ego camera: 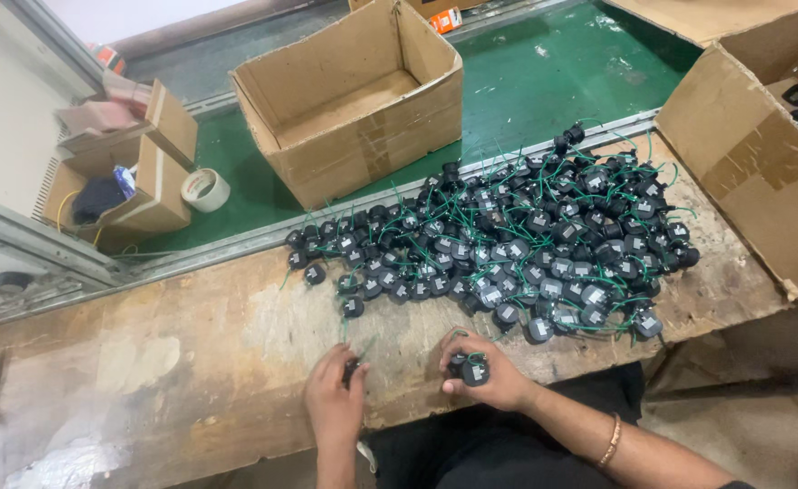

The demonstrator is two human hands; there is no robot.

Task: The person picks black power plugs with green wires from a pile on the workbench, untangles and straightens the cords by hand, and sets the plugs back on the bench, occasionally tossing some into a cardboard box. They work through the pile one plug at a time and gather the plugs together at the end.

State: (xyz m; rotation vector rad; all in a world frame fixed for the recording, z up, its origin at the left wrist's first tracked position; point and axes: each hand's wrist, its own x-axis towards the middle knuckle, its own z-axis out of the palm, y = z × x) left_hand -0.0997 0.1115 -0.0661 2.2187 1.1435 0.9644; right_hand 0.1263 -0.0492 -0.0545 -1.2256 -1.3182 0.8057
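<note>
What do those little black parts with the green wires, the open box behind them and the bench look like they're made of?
Small black parts: probably moulded plastic, matte black, with thin green insulated wires.
Open box: corrugated cardboard, plain brown, with folded flaps and creased walls.
Bench top: seemingly wood, worn, scuffed and pale in patches.
Each hand, left hand and right hand, holds such a part.

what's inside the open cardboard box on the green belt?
Cardboard box shows only its bare brown floor and inner walls; no parts visible. The near wall hides the front strip of the floor, so anything lying there can't be seen.
</note>
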